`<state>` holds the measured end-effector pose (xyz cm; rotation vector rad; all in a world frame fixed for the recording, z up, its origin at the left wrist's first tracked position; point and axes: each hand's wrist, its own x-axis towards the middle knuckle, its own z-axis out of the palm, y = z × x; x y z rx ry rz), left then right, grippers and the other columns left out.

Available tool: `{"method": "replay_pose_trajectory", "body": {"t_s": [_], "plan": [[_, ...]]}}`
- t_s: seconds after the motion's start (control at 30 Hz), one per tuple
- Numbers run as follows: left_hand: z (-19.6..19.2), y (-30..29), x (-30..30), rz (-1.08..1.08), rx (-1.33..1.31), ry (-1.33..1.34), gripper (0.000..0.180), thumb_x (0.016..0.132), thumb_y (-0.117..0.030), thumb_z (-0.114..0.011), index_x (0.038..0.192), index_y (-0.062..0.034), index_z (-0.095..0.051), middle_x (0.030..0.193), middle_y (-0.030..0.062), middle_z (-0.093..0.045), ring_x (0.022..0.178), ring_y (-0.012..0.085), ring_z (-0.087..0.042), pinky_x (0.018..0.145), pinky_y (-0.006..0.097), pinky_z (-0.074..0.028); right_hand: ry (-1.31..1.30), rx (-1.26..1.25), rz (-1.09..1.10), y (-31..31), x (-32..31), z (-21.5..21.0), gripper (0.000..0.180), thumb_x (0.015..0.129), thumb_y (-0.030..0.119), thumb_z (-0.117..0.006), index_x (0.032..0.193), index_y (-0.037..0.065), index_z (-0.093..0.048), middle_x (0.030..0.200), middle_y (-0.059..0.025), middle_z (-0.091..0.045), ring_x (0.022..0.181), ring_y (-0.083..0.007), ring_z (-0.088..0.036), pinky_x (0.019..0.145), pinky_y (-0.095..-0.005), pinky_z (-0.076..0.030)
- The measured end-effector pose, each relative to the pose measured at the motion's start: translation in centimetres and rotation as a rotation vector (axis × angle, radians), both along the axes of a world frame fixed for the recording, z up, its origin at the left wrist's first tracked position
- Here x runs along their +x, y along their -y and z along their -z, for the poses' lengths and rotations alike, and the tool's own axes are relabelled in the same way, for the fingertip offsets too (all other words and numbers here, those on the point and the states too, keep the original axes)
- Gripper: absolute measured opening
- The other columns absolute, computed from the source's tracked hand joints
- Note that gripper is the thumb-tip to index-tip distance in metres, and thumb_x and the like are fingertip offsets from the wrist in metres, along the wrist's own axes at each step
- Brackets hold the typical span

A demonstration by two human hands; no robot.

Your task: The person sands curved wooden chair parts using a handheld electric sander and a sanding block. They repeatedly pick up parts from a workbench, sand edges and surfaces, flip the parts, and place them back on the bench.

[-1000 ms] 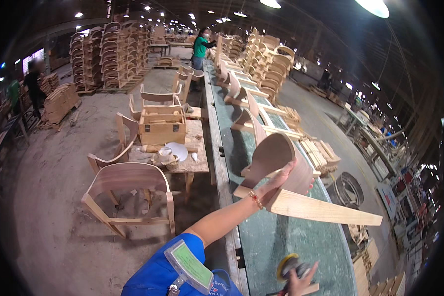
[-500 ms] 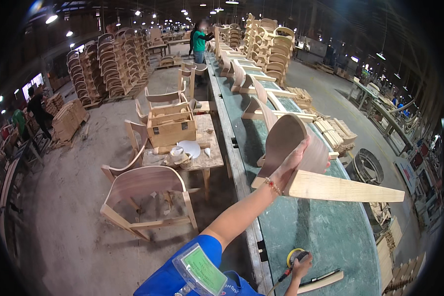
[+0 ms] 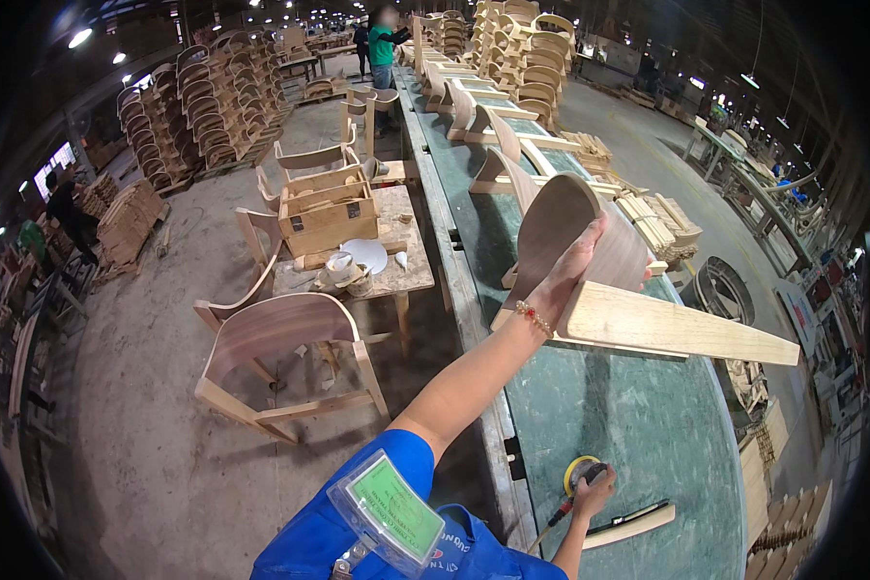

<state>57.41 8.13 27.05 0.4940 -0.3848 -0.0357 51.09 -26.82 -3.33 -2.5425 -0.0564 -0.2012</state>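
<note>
My left hand [image 3: 572,266] grips the dark, curved backrest [image 3: 555,224] of a wooden chair frame, its fingers wrapped over the top edge. A pale tapered leg [image 3: 681,324] of that frame points right, above the green-topped bench [image 3: 638,435]. Low in the picture, my right hand [image 3: 594,491] is closed round a small sander with a yellow pad [image 3: 579,473] and a hose trailing from it. Whether the pad touches the bench I cannot tell. Beside this hand lie a pale wood strip [image 3: 638,526] and a thin black tool [image 3: 631,517].
More chair frames [image 3: 498,174] line the bench toward the back. To the left stand a chair frame [image 3: 285,333] and a small table [image 3: 396,217] bearing a wooden box [image 3: 329,217]. A person in green [image 3: 382,48] stands at the far end. Tall stacks of chair parts [image 3: 217,106] rise behind.
The whole scene sits slightly higher in the picture, as my view has tilted down. Both hands keep their holds, and the chair frame has hardly moved against the bench.
</note>
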Motion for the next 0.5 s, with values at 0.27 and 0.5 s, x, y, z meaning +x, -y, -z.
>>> {"method": "replay_pose_trajectory", "body": {"t_s": [0.27,0.5], "plan": [[-0.18,0.11,-0.32,-0.026,0.017,0.035,0.075,0.096,-0.061,-0.041,0.132,0.0037,-0.038,0.117,0.0214,-0.057,0.101,0.0299,-0.063,0.083,0.041,-0.055,-0.003,0.047,0.021,0.09,-0.12,0.52,0.067,0.069,0.009,-0.062,0.133,0.012,-0.041,0.13,-0.0144,-0.053,0.113,-0.0418,-0.049,0.091,-0.051,-0.046],[-0.2,0.06,-0.39,-0.019,0.012,-0.017,0.074,0.096,-0.061,-0.041,0.132,0.0034,-0.038,0.117,0.0222,-0.057,0.102,0.031,-0.062,0.084,0.042,-0.055,0.029,0.05,-0.024,0.21,-0.25,0.63,0.066,0.069,0.011,-0.062,0.132,0.012,-0.042,0.128,-0.016,-0.053,0.114,-0.042,-0.047,0.093,-0.051,-0.045]]}}
